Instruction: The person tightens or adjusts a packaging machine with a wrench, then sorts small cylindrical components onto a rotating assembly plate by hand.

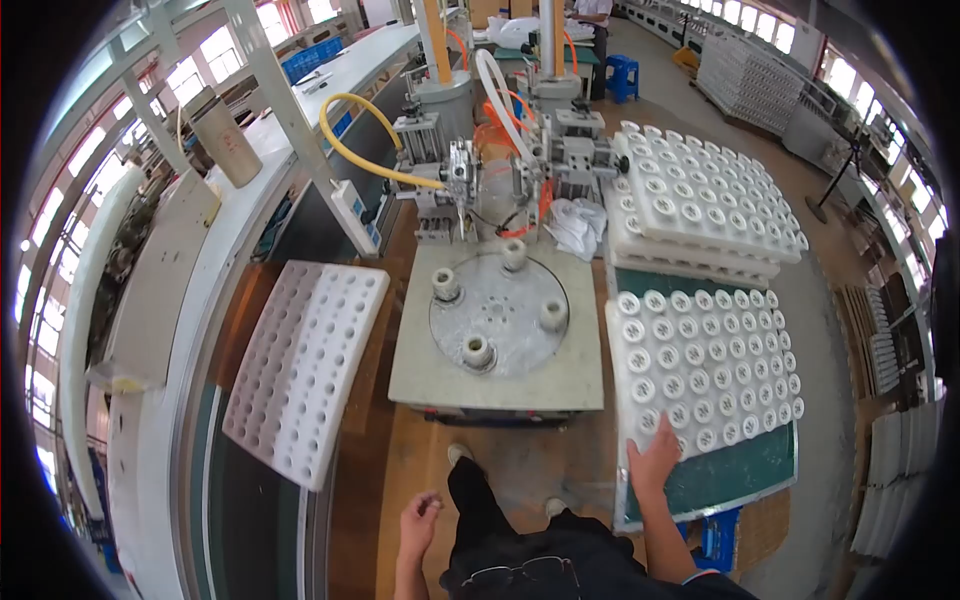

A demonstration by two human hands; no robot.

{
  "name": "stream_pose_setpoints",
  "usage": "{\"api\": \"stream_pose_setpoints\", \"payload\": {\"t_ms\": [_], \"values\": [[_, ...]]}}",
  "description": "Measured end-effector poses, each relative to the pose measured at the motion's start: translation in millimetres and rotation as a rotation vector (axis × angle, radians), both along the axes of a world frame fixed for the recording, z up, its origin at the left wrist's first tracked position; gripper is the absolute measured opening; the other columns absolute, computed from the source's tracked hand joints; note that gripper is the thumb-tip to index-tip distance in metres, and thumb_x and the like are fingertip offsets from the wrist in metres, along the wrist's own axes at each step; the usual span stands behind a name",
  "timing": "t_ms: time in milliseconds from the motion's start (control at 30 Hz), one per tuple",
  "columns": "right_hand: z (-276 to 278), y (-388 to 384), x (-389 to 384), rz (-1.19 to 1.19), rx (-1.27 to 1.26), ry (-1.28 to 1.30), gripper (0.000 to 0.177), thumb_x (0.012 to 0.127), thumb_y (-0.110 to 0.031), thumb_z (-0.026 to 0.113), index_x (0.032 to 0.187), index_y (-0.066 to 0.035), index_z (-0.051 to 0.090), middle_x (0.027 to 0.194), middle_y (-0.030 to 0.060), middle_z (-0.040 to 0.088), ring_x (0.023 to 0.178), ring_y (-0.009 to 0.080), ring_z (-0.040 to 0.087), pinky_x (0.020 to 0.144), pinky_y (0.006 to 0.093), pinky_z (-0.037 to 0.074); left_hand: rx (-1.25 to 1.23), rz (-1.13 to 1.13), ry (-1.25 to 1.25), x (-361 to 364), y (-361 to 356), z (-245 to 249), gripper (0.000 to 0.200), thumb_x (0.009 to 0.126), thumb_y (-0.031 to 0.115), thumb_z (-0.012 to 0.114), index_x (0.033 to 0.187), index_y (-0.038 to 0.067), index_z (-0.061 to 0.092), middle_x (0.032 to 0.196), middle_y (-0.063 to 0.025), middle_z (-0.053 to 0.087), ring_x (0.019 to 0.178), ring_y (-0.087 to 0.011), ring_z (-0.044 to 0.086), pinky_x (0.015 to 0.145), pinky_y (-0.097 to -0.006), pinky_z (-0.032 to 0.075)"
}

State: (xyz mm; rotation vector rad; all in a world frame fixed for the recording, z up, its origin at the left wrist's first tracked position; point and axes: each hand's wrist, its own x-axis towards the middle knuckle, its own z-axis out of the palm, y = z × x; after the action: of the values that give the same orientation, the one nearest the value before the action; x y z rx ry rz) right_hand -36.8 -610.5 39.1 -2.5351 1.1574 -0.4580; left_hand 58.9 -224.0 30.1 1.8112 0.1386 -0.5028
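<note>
My right hand (655, 455) reaches to the near left corner of a white tray (620, 400) filled with round white parts (697, 380). Its fingers touch or hover at a part there; whether they grip it cannot be made out. My left hand (420, 520) hangs near my body, fingers curled together, and anything inside is too small to name. Ahead stands a machine table (410, 370) with a round turntable (497, 315) bearing several white cylindrical fixtures (478, 352). Left of it lies a white foam tray (305, 370) with rows of holes and no parts in them.
More filled trays (700, 200) are stacked at the back right. Above the turntable are metal machine heads (460, 180) with a yellow hose (350, 100). A conveyor (260, 520) runs along the left. A blue stool (622, 78) and another person (592, 12) are far behind.
</note>
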Motion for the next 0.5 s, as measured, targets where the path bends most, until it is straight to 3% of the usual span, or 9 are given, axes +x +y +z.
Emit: {"api": "stream_pose_setpoints", "payload": {"t_ms": [100, 167, 300, 400, 467, 500], "values": [[-7.7, 8.2, 28.7, -0.135, -0.132, 0.07, 0.08, 0.07, -0.024, 0.07, 0.136, -0.008, 0.03, 0.128, 0.0174, 0.042, 0.117, 0.0332, 0.039, 0.096, 0.0485, 0.027, 0.09, -0.08, -0.386, 110.0, 32.5, -1.4, 0.021, 0.087, 0.007, 0.052, 0.104, -0.002, 0.059, 0.094, -0.0093, 0.063, 0.084, -0.0141, 0.061, 0.073, -0.026, 0.048], [-7.3, 10.8, 23.3, -0.162, -0.186, 0.125, 0.077, 0.071, -0.025, 0.07, 0.136, -0.009, 0.032, 0.127, 0.0171, 0.043, 0.116, 0.0325, 0.04, 0.094, 0.0479, 0.028, 0.036, 0.022, -0.359, 170.5, 41.8, 16.6, 0.02, 0.087, 0.007, 0.052, 0.104, -0.001, 0.058, 0.09, -0.0077, 0.063, 0.081, -0.0131, 0.059, 0.072, -0.0256, 0.047], [-2.3, 17.6, 45.0, -0.249, -0.202, 0.176, 0.065, 0.078, -0.028, 0.065, 0.134, -0.009, 0.036, 0.117, 0.0134, 0.049, 0.106, 0.0297, 0.046, 0.086, 0.0433, 0.031, 0.111, -0.021, -0.396, 278.5, 65.5, 35.6, 0.019, 0.086, 0.008, 0.052, 0.102, 0.0, 0.059, 0.085, -0.0053, 0.063, 0.079, -0.012, 0.058, 0.071, -0.024, 0.046], [-8.9, 15.2, 42.3, -0.31, -0.197, 0.242, 0.061, 0.08, -0.028, 0.063, 0.132, -0.008, 0.039, 0.112, 0.0135, 0.051, 0.102, 0.0288, 0.048, 0.085, 0.042, 0.031, 0.228, -0.086, -0.446, 329.7, 87.4, 23.6, 0.024, 0.082, 0.004, 0.054, 0.105, 0.001, 0.058, 0.093, -0.0087, 0.062, 0.086, -0.0176, 0.058, 0.077, -0.0275, 0.045], [-11.2, 9.5, 37.5, -0.246, -0.25, 0.221, 0.057, 0.081, -0.028, 0.062, 0.13, -0.008, 0.042, 0.109, 0.0139, 0.053, 0.099, 0.029, 0.049, 0.084, 0.0407, 0.032, 0.596, -0.148, -0.711, 353.7, 97.9, 14.8, 0.044, 0.075, 0.011, 0.063, 0.118, 0.008, 0.053, 0.117, -0.0127, 0.054, 0.107, -0.0264, 0.051, 0.09, -0.0374, 0.041], [-5.9, 13.1, 37.1, -0.271, -0.248, 0.231, 0.057, 0.081, -0.028, 0.062, 0.13, -0.008, 0.042, 0.109, 0.0139, 0.053, 0.099, 0.029, 0.049, 0.084, 0.0407, 0.032, 0.586, -0.174, -0.712, 358.0, 98.2, 15.4, 0.044, 0.075, 0.011, 0.063, 0.118, 0.008, 0.053, 0.117, -0.0127, 0.054, 0.107, -0.0264, 0.051, 0.09, -0.0374, 0.041]]}}
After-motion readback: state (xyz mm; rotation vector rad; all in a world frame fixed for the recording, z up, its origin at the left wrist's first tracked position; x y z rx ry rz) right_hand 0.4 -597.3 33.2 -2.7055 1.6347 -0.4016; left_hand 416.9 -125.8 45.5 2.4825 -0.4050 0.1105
